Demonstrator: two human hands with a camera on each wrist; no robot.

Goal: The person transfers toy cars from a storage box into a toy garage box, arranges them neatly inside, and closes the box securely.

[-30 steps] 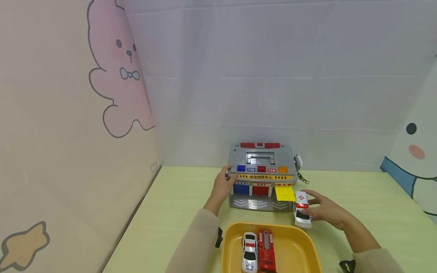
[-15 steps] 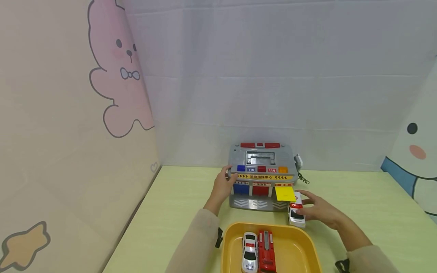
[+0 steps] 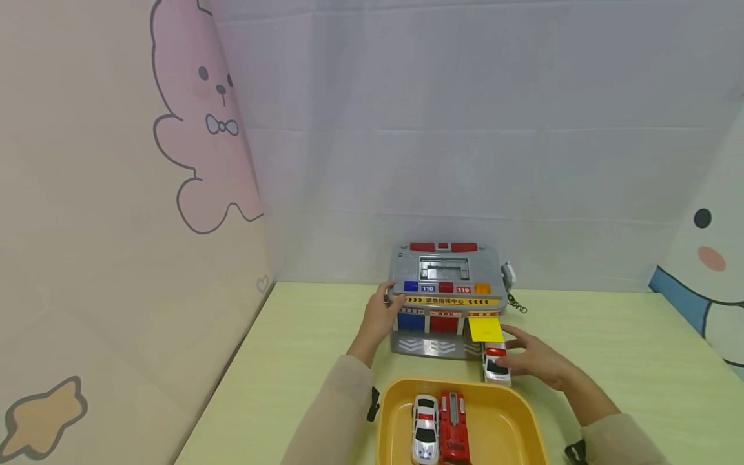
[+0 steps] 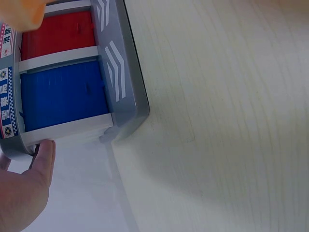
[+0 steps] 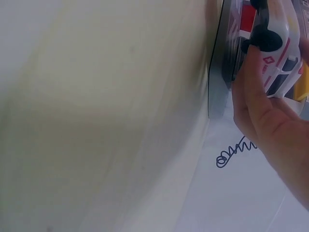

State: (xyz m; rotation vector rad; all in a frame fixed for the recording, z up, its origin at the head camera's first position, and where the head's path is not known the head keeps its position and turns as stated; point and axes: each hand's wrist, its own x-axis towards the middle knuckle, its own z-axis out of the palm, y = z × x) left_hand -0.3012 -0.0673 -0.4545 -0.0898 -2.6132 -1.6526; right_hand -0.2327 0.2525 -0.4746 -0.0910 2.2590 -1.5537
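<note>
A grey toy rescue station stands at the back of the table, with blue and red doors and a yellow flap raised at its right bay. My left hand grips the station's left side; the left wrist view shows my fingertips at the edge by the blue door. Between thumb and fingers, my right hand holds a white toy ambulance with a red stripe. Its rear end lies under the flap, by the ramp. In the right wrist view the ambulance appears tilted, wheels partly visible.
In front of the station sits a yellow tray with a white toy police car and a red toy fire truck. A white handset with a coiled cord hangs at the station's right side. Fabric walls stand behind and left.
My right hand has moved the ambulance left, from beside the station to the ramp's right end, its rear now under the yellow flap. The left hand has stayed in place.
</note>
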